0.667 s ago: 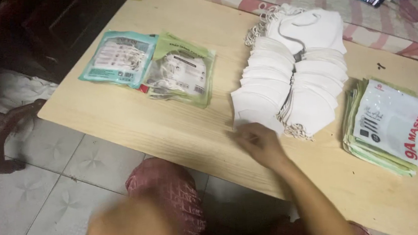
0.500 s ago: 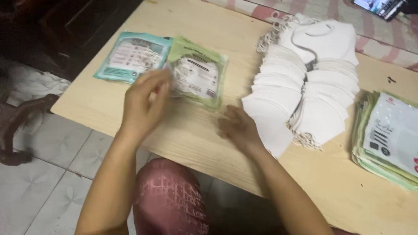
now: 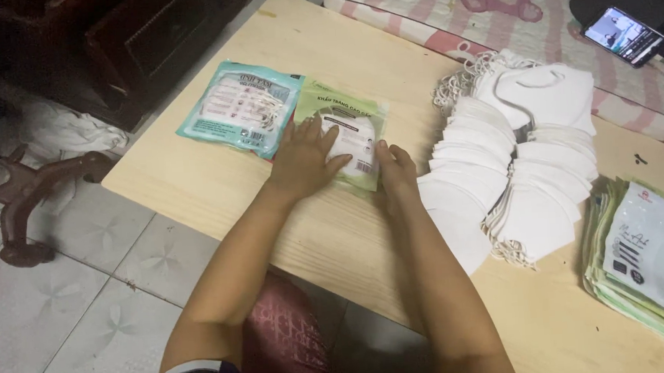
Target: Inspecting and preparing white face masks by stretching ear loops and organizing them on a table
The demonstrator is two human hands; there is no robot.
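left hand (image 3: 305,161): lying flat, palm down, fingers spread
right hand (image 3: 396,169): resting just beside it, fingers curling
forearms: reaching forward, converging

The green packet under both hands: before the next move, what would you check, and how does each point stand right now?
1. Left hand flat on the green packet: ok.
2. Right hand at the packet's near right edge: ok, touching; whether it grips the edge, cannot tell.
3. Green packet apart from the teal packet: not ok, their edges meet or overlap.
4. White masks fanned in a row clear of both hands: ok.
5. Pile of flat packets fully on the wooden table: cannot tell, the picture cuts off its right side.
6. Packet sealed or open: cannot tell.
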